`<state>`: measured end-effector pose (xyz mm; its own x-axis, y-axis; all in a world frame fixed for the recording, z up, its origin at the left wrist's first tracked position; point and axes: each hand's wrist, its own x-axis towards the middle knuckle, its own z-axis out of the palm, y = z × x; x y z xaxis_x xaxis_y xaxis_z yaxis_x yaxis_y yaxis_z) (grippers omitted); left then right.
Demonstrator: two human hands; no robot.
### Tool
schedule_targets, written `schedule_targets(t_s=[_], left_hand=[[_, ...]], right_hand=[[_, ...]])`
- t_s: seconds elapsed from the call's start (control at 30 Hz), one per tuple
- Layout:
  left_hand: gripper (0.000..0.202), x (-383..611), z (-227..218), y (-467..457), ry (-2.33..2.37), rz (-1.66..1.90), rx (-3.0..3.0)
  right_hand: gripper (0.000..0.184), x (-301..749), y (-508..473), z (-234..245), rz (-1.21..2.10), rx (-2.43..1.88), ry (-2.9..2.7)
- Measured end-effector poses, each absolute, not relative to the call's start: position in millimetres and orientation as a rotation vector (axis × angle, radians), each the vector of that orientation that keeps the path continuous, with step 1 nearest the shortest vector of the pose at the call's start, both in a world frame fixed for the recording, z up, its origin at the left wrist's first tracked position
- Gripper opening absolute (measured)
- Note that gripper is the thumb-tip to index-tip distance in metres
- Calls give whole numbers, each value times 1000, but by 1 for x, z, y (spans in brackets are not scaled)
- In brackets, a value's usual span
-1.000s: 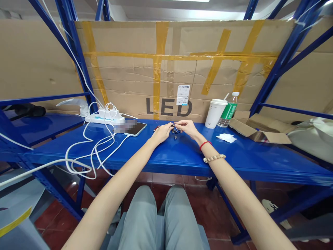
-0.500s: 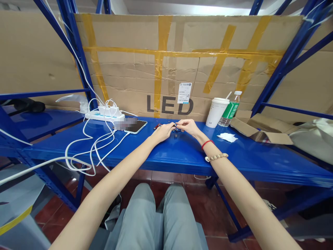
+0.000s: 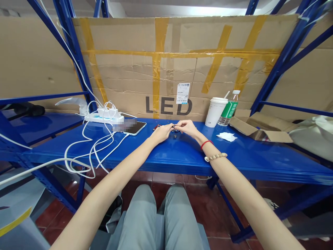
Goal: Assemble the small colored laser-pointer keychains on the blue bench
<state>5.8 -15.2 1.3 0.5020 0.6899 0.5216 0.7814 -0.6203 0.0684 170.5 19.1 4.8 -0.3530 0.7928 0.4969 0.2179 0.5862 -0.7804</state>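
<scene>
My left hand [image 3: 163, 133] and my right hand [image 3: 187, 127] meet at the fingertips over the blue shelf top [image 3: 182, 156]. Both have their fingers closed in a pinch, and whatever lies between them is too small to make out. A small red piece [image 3: 156, 127] shows just past my left hand. Dark little parts lie under and behind the fingers, partly hidden. One small metallic piece [image 3: 175, 137] rests on the blue surface, just on the near side of the fingertips. A red cord and a beaded bracelet are on my right wrist.
To the left are a phone [image 3: 137, 128], a white power strip [image 3: 104, 119] and looping white cables. On the right stand a paper cup [image 3: 215, 111] with a straw, a bottle [image 3: 229, 110], a crumpled tissue [image 3: 227, 136] and an open cardboard box [image 3: 273, 136]. A large cardboard sheet [image 3: 125, 80] backs the shelf.
The view has shifted slightly. My right fingers have closed in a little more toward my left fingertips; the things on the shelf lie as before.
</scene>
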Motion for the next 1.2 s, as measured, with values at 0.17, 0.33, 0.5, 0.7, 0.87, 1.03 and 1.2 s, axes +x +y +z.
schedule_targets(t_s=[0.17, 0.33, 0.5, 0.7, 0.87, 1.03, 1.2], left_hand=[[28, 9, 3, -14, -1309, -810, -2601], [28, 11, 1, -10, -1437, -843, -2564], [27, 11, 4, -14, -1478, -852, -2603], [27, 10, 7, -16, -1540, -870, -2619], [29, 8, 6, -14, -1432, -912, -2636], [27, 7, 6, -14, -1415, -903, -2585], [27, 6, 7, -14, -1480, -860, -2554]], right_hand=[[45, 159, 20, 3, 652, -803, -1953], [48, 155, 23, 2, 680, -871, -1933], [50, 157, 22, 2, 728, -852, -1933], [45, 160, 23, 3, 877, -826, -1901], [39, 159, 21, 5, 997, -847, -1810], [39, 158, 18, 6, 978, -859, -1823], [45, 159, 19, 3, 807, -871, -1927]])
